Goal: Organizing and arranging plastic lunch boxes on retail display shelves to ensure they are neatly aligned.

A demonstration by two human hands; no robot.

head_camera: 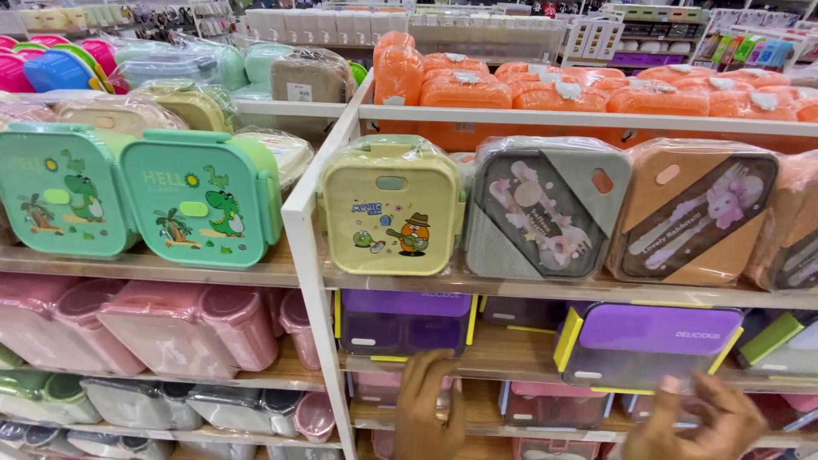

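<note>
My left hand (429,409) reaches up from the bottom edge, its fingers spread against the wooden shelf edge just under a purple lunch box with yellow clips (402,321). My right hand (707,422) is lower right, fingers apart, touching the bottom edge of a second purple and yellow lunch box (652,345) that leans out from the shelf. Neither hand holds anything.
A white-framed shop shelf (305,247) carries wrapped lunch boxes: green dinosaur ones (200,196) at left, a yellow one (392,207), a grey one (545,209) and an orange-brown one (692,213). Pink boxes (170,328) fill the lower left; orange boxes (596,94) sit on top.
</note>
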